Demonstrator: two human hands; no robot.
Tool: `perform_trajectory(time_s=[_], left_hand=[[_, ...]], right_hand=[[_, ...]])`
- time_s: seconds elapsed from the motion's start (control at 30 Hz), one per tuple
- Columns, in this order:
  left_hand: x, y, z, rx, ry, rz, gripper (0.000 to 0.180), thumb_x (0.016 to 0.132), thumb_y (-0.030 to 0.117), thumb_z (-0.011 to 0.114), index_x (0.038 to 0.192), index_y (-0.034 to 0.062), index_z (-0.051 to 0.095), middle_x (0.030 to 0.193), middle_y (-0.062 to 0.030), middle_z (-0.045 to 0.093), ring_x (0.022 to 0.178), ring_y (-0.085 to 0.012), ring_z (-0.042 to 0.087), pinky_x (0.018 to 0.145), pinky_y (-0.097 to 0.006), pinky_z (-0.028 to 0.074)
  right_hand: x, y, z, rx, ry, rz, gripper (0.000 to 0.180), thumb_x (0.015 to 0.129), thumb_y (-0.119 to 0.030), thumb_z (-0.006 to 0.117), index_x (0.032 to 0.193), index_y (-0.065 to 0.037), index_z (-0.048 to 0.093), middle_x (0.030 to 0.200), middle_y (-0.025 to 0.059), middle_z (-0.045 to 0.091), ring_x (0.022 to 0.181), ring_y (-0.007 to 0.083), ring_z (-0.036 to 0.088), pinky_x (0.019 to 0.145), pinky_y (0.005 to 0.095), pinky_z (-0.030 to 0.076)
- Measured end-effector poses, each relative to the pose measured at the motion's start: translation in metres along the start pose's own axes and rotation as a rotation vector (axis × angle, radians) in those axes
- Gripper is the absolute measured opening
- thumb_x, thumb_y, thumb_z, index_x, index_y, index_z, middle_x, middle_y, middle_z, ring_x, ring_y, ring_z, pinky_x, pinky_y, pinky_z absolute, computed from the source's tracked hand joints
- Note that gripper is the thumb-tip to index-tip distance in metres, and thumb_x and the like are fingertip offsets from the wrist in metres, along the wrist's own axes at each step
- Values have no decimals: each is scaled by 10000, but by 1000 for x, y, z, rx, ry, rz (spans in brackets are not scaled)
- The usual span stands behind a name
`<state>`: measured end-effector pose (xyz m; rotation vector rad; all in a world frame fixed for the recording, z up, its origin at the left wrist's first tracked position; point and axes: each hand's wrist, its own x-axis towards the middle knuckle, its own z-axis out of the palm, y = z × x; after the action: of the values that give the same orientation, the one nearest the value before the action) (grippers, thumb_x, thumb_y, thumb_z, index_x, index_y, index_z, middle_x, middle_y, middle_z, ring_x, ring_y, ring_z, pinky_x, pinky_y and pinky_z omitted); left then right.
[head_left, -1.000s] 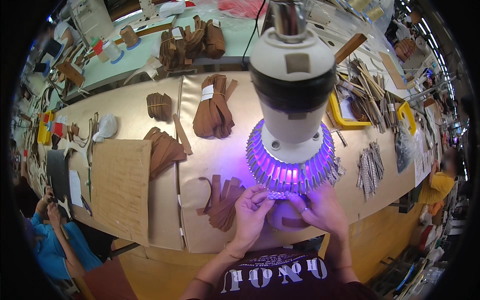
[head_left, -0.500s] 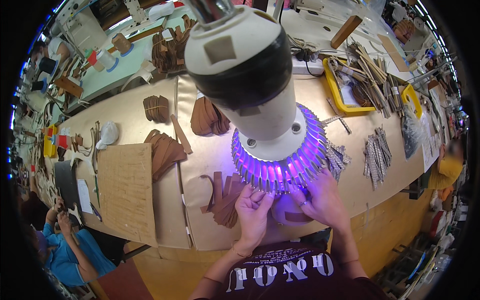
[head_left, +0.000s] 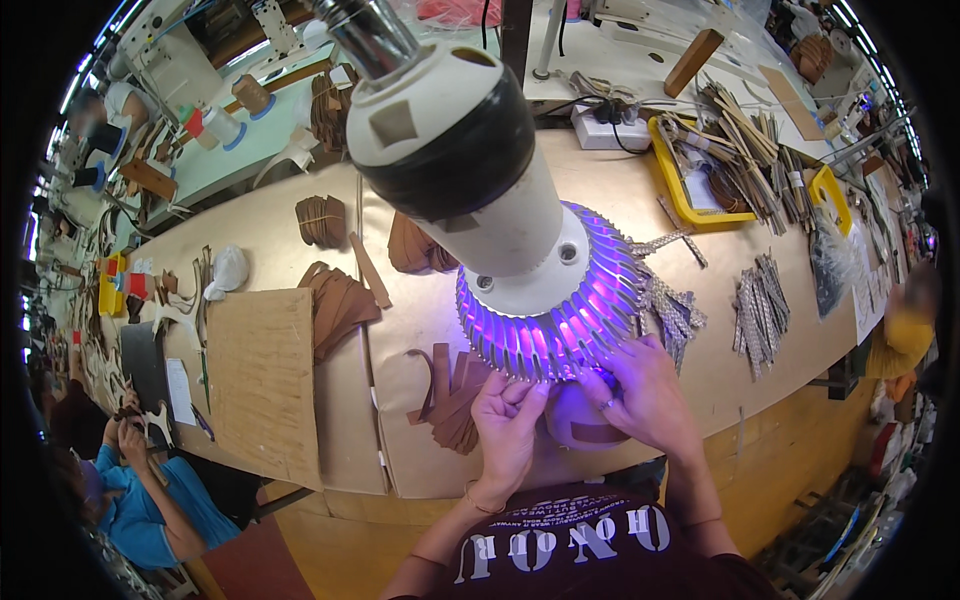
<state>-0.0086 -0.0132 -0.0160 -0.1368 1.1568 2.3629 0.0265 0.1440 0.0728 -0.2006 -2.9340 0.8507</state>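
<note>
A large white lamp with a ring of metal fins glowing violet hangs over my hands. Just below its near rim, the thumb and fingers of my left hand are pinched together. My right hand, with a ring on one finger, is closed close beside it. What lies between their fingertips is hidden by the fins and glare. Between my wrists sits a rounded, violet-lit thing with a brown patch; its kind is unclear. Brown flat strips lie left of my left hand. Patterned braided strips lie beyond my right hand.
More brown strip bundles and a brown board are on the left. At right lie braided strips and a yellow tray beside a white power box. A person in blue works at far left.
The view has shifted slightly, so the lamp head appears farther left and more tilted. My hands keep nearly the same pinched pose below its rim.
</note>
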Motion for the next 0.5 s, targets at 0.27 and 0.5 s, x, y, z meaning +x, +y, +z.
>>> perform_trajectory(time_s=[0.27, 0.5], left_hand=[[2, 6, -3, 27, -39, 56, 290, 906, -69, 596, 1187, -22, 545, 1046, -110, 693, 916, -131, 669, 870, -257, 522], [13, 1, -12, 16, 3, -63, 250, 917, -50, 599, 1160, -21, 549, 1056, -106, 693, 918, -130, 665, 864, -279, 532]], right_hand=[[3, -2, -3, 3, -54, 52, 208, 925, -290, 604, 924, -90, 663, 785, 79, 662, 760, 280, 624, 710, 413, 389], [8, -8, -2, 10, -80, 134, 224, 894, -290, 621, 993, -103, 695, 796, 96, 672, 742, 281, 634, 714, 412, 413]])
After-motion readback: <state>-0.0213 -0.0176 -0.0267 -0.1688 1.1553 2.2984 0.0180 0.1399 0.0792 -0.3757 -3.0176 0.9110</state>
